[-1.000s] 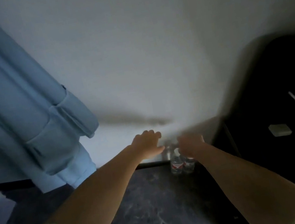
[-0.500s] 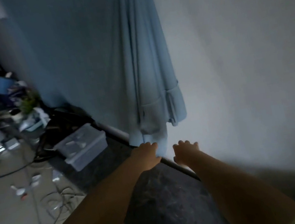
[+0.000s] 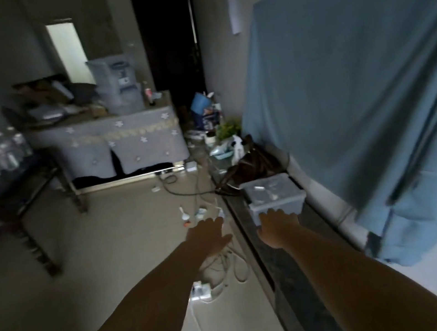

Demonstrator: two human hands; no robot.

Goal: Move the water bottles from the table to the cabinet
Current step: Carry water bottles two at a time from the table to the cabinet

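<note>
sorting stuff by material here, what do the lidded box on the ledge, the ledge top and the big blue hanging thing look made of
Lidded box: looks like translucent plastic, pale and smooth, with a moulded rim.
Ledge top: probably polished stone or a stone-look laminate, dark and veined with a slight sheen; dim light leaves it open.
Blue hanging sheet: woven cloth, matte, with soft folds and a sagging hem.
</note>
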